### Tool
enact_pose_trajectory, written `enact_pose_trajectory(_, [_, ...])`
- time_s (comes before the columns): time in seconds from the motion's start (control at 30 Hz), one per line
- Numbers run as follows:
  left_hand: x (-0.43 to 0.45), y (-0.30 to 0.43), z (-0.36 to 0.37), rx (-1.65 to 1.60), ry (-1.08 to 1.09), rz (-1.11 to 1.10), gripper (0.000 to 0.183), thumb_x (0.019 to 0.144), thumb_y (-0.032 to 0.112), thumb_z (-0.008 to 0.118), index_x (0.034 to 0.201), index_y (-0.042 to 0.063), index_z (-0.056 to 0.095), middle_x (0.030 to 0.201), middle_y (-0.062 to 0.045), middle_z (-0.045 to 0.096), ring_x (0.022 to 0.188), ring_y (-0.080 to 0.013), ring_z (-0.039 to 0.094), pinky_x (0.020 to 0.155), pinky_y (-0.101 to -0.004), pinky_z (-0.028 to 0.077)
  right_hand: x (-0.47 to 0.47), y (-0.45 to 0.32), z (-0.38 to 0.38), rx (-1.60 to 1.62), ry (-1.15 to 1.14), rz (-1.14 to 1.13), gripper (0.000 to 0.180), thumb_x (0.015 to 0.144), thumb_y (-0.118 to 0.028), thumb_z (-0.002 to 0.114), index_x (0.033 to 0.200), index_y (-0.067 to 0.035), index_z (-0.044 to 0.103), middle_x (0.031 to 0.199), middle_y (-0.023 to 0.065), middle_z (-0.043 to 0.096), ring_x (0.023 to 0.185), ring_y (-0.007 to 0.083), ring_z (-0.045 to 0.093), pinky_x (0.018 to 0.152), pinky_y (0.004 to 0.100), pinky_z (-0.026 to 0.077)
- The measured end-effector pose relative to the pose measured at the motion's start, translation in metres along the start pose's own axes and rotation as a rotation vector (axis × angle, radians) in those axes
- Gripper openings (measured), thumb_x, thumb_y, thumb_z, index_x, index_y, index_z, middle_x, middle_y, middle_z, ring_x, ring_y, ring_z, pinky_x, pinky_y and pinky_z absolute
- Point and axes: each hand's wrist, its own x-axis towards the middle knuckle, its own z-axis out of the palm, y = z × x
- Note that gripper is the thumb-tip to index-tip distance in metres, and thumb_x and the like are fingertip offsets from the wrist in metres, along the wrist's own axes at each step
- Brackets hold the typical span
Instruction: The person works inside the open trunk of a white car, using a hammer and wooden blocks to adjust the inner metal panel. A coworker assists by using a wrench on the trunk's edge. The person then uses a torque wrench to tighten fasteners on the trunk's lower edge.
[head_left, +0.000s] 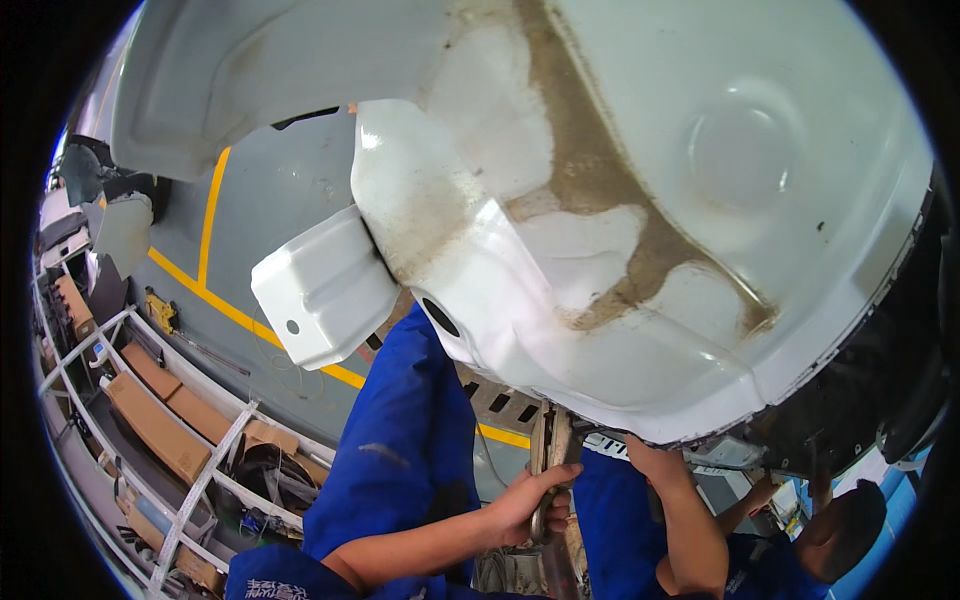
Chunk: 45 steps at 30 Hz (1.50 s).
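A large white sheet-metal car body panel (720, 360) fills the upper view, with brownish dirt across its pressed shapes. My left hand (534, 504) grips the handles of metal clamping pliers (551, 439) standing upright at the panel's lower edge. The panel's rim partly hides the jaws. To the right, my right hand (654, 456) reaches up against the underside of that rim. Its fingers are behind the edge, so what they hold is hidden. A box-shaped white bracket (326, 289) with a round hole sticks out left of the panel.
Lower left, a white metal rack (196, 499) carries cardboard boxes (159, 427). Yellow lines (214, 217) cross the grey floor (277, 187), where a yellow tool (161, 311) lies. At lower right, a co-worker (836, 529) has raised hands near the dark underside (840, 409).
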Motion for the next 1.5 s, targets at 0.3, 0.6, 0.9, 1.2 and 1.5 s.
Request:
enact_pose_trajectory(0.3, [0.004,0.000,-0.013,0.036,-0.052,-0.001,0.026,0.095,0.028,0.068,0.098,0.012,0.047,0.066,0.000,0.039,0.059,-0.0099,0.037,0.052,-0.0301,0.034,0.012,0.013,-0.009,-0.121,0.065,-0.359,0.039,0.088,-0.025,0.072,0.123,-0.010,0.067,0.123,0.0088,0.068,0.113,0.0321,0.063,0.099,0.0443,0.049])
enact_pose_trajectory(0.6, [0.003,0.001,-0.012,0.020,0.007,-0.009,0.026,0.094,0.027,0.068,0.089,0.013,0.047,0.063,0.001,0.036,0.056,-0.0109,0.036,0.051,-0.0305,0.032,0.014,-0.034,-0.023,0.063,0.016,-0.144,0.029,0.092,-0.020,0.064,0.115,-0.005,0.070,0.111,0.0178,0.070,0.107,0.0383,0.064,0.097,0.0473,0.049])
enact_pose_trajectory(0.9, [0.001,0.002,-0.006,0.033,0.011,0.015,0.029,0.092,0.027,0.069,0.088,0.014,0.044,0.063,0.003,0.036,0.054,-0.0105,0.036,0.050,-0.0303,0.032,0.012,-0.033,-0.020,-0.419,0.199,-0.316,0.032,0.089,-0.016,0.062,0.116,-0.001,0.068,0.114,0.0216,0.068,0.106,0.0415,0.064,0.096,0.0500,0.050])
enact_pose_trajectory(1.2, [0.001,0.003,-0.008,0.056,0.005,0.003,0.025,0.095,0.031,0.064,0.093,0.014,0.047,0.063,0.000,0.035,0.059,-0.0135,0.041,0.055,-0.0327,0.036,-0.020,0.003,-0.023,0.243,-0.127,0.198,0.043,0.084,-0.023,0.077,0.119,-0.001,0.062,0.111,0.0203,0.068,0.096,0.0413,0.067,0.083,0.0428,0.054])
enact_pose_trajectory(1.5, [0.005,-0.008,-0.005,-0.055,-0.062,-0.076,0.029,0.089,0.034,0.069,0.083,0.017,0.046,0.063,0.003,0.036,0.054,-0.0117,0.034,0.053,-0.0301,0.031,-0.096,0.097,0.050,0.195,0.241,0.218,0.057,0.088,-0.022,0.074,0.135,-0.003,0.049,0.112,0.0258,0.066,0.105,0.0429,0.065,0.088,0.0462,0.053])
